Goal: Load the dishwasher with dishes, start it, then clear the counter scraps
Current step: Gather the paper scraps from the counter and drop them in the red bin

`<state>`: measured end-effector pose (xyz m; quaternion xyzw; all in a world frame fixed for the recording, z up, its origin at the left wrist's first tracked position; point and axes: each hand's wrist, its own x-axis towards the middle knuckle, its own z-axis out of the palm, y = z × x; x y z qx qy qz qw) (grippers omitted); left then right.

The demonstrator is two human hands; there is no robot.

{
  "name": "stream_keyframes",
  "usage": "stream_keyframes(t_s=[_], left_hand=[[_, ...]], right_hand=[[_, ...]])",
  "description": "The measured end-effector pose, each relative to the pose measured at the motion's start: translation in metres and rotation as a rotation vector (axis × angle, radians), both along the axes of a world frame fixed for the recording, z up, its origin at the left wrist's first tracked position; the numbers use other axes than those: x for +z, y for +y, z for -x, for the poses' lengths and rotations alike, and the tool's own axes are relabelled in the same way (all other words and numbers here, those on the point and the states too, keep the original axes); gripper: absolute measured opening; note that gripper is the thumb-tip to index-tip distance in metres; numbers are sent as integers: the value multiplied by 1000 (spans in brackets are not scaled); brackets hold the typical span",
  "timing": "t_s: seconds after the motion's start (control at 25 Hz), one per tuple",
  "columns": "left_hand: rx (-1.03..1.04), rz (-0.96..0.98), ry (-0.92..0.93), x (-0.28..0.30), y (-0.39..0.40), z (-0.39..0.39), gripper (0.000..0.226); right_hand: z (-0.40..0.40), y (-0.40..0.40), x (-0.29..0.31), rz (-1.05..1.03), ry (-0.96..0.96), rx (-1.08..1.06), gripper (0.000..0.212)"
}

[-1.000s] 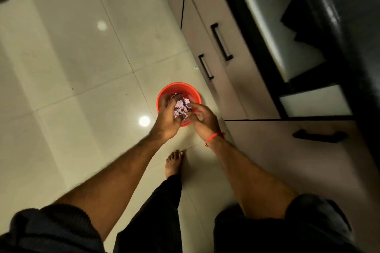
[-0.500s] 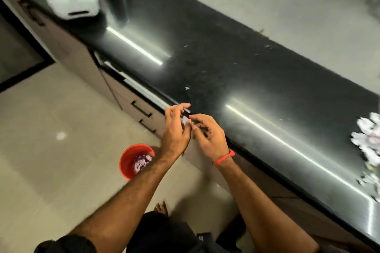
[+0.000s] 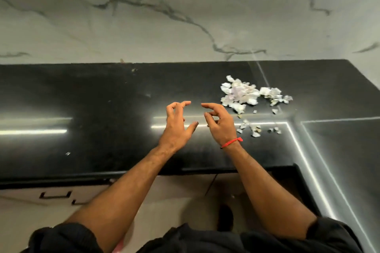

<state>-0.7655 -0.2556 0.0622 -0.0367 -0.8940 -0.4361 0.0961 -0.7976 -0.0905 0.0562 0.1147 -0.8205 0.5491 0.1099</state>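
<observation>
On counter (image 3: 102, 98), scraps (image 3: 240, 94) strewn left-right

Bare forearms, dark rolled-up sleeves (image 3: 329, 230), dark trousers, thin red thread band (image 3: 232, 142) round the right wrist.

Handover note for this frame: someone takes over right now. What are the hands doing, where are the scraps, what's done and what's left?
Left hand: empty, fingers loosely curled, above the counter.
Right hand: empty, relaxed, nearer the scraps.
Scrap pile: on the counter, right of both hands, untouched; loose bits scattered in front of it near the counter's inner corner.
Done: cannot tell from this view; neither dishwasher nor bin shows.
Left: gather the pile and the loose bits, clear them off the counter.
</observation>
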Motion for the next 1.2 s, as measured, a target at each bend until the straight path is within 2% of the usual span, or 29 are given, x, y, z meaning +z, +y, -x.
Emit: stream_keyframes(t_s=[0.12,0.2,0.32,0.4,0.52,0.6,0.76,0.88,0.96,1.04,1.12,1.2], left_hand=[[-180,80,-75,-13,58,34,68],[-249,109,-147,-25,95,50,59],[-351,132,-206,-45,144,64,35],[-440,228,-246,-61,170,68,21],[-502,347,-313,-80,197,77,13],[-452,347,-309,-82,210,92,16],[-281,439,-287,-61,219,123,47],[-159,387,-183,-54,200,117,43],[-196,330,-137,-57,182,102,28],[-297,318,-156,-63,167,91,17],[-475,379,-212,-67,164,87,23],[-603,518,-237,-68,176,90,38]], right_hand=[[13,75,-12,-13,-42,-153,31],[14,122,-24,-110,-85,-171,27],[8,180,-46,-321,-131,-140,14],[5,207,-63,-458,-192,-72,10],[7,225,-80,-660,-264,61,19],[20,230,-82,-663,-240,120,20],[64,245,-72,-591,-170,204,39],[86,267,-63,-410,-100,81,31],[76,284,-66,-411,-115,3,22],[54,291,-79,-499,-162,5,16],[37,277,-91,-560,-192,-44,16],[48,255,-91,-570,-218,-45,20]])
